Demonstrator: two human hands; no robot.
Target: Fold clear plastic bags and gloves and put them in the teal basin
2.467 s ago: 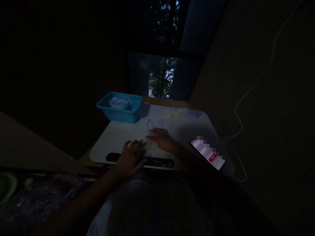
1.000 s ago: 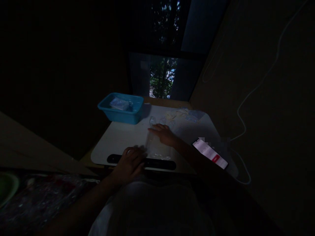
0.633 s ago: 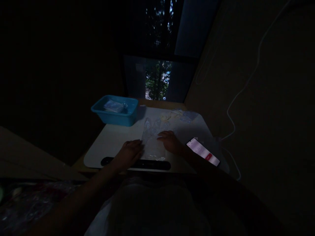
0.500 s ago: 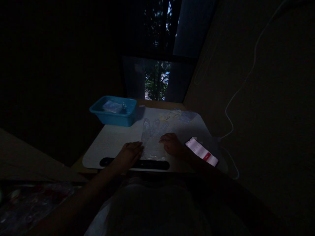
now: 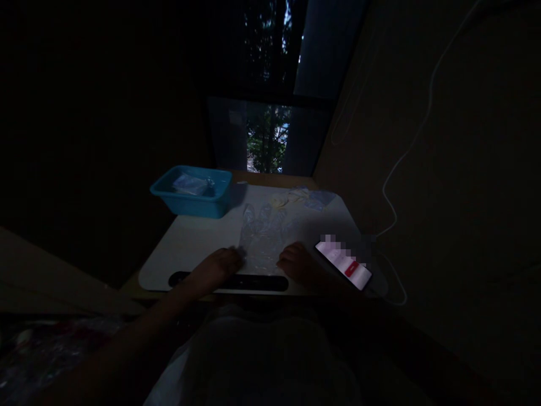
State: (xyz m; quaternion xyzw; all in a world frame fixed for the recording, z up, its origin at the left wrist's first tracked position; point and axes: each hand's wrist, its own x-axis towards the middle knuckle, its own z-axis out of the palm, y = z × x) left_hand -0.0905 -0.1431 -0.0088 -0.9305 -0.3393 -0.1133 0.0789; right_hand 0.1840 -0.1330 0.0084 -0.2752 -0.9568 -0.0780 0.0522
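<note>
Flanking a clear glove on the surface, our left fingers and right fingers half-curl; any grip we cannot tell

Clear glove flat on white table between left hand, right hand

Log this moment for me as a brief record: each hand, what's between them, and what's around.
left hand: at the left edge of the clear plastic glove; grip unclear
right hand: at its right edge; grip unclear
glove: laid out on the white tabletop, fingers pointing away
blue basin: far left, packet inside
phone: beyond the right hand, screen lit
light: dim
</note>
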